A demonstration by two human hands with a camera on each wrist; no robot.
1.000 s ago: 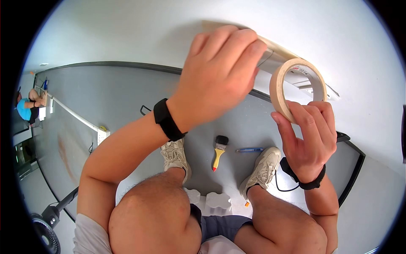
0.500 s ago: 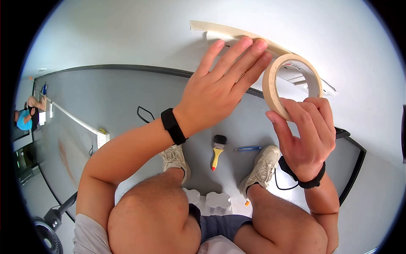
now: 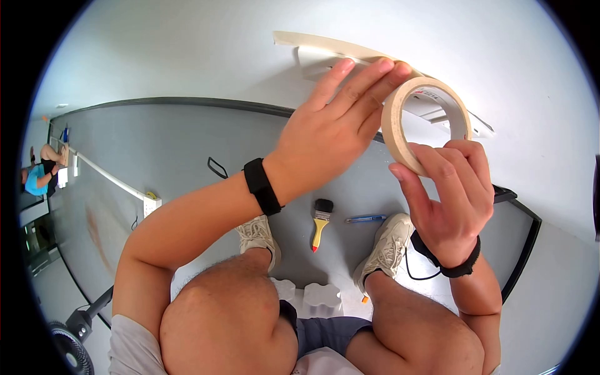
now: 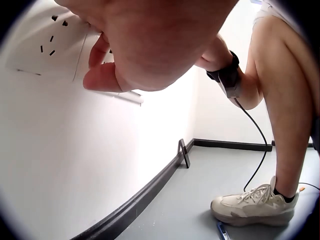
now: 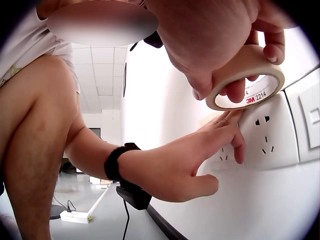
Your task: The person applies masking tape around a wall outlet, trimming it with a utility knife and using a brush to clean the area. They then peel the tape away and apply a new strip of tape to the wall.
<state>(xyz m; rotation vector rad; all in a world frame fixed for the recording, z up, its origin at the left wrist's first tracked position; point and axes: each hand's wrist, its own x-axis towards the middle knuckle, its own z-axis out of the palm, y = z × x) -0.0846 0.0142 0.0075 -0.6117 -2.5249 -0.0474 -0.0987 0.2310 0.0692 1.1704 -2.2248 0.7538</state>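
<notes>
My right hand (image 3: 453, 194) pinches a roll of masking tape (image 3: 392, 128) between thumb and fingers, up against the white wall. From the roll a strip of tape (image 3: 300, 40) runs left along the top edge of a wall socket panel. The left hand (image 3: 331, 134) presses that strip with straight fingers, its fingertips right beside the roll. In the right wrist view, socket holes show on the white panel (image 5: 270, 132) below the roll, and the left thumb sticks out away from the strip.
On the grey floor between the shoes lie a paintbrush (image 3: 321, 219) with a yellow handle and a blue utility knife (image 3: 365, 219). A power strip (image 3: 151, 203) and a fan (image 3: 65, 350) are at the left. Black skirting (image 3: 187, 98) edges the wall. Another person (image 3: 37, 178) sits far left.
The left hand has flattened from bent fingers, uncovering the strip's left end, then slid right along the tape toward the roll. The right hand and roll have shifted slightly left in view.
</notes>
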